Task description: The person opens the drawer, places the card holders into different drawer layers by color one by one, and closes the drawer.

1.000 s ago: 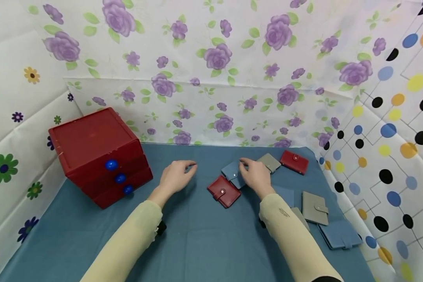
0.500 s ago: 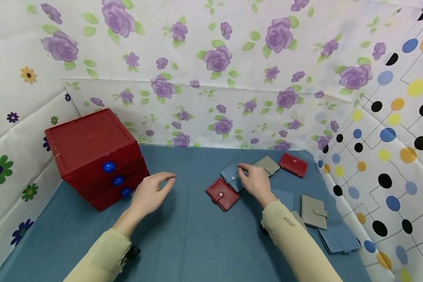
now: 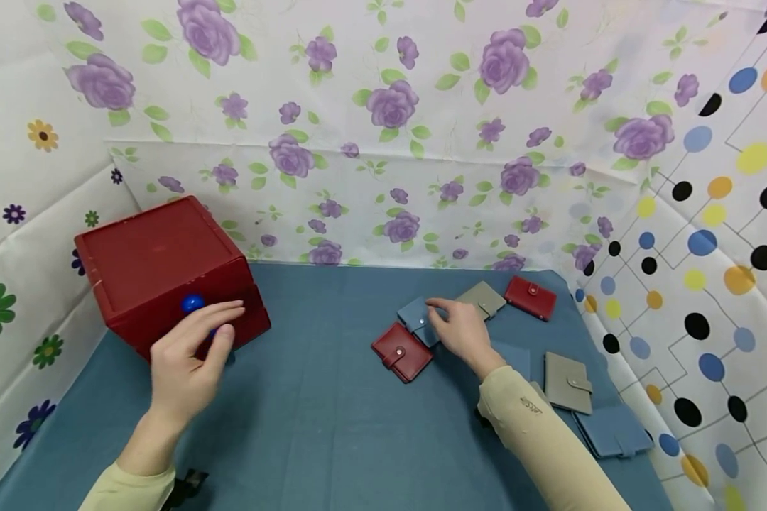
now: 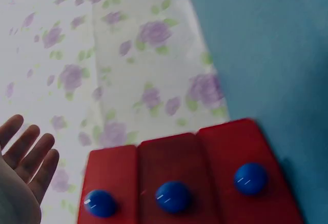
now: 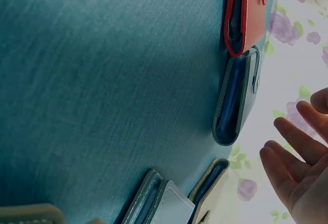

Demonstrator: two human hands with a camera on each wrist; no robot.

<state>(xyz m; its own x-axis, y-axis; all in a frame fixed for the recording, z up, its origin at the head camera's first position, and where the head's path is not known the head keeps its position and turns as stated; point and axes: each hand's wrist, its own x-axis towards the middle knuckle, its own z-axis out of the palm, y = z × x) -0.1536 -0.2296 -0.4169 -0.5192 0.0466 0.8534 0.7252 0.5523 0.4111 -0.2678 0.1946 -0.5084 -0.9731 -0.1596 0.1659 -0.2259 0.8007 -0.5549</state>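
Note:
My left hand [image 3: 188,362] is in front of a small red drawer chest [image 3: 166,248] with blue knobs. In the head view its fingers overlap the middle knob; the left wrist view shows the fingers [image 4: 43,157] extended, apart from the knobs [image 4: 173,197]. My right hand [image 3: 463,330] hovers with loosely bent fingers above a blue snap wallet [image 3: 414,314]. The right wrist view shows that hand [image 5: 302,167] holding nothing, raised off the wallets. A red snap wallet [image 3: 401,355] lies beside the blue one, touching it.
A grey-beige wallet [image 3: 482,299] and another red wallet [image 3: 530,298] lie at the back right. Nearer the right edge are a grey-beige wallet [image 3: 567,383] and a blue one [image 3: 613,431]. My right forearm partly covers more wallets. Patterned cloth walls enclose the blue tablecloth [image 3: 332,426].
My left hand has moved left from the table's middle to the front of the drawer chest. The right hand has stayed nearly in place above the blue wallet.

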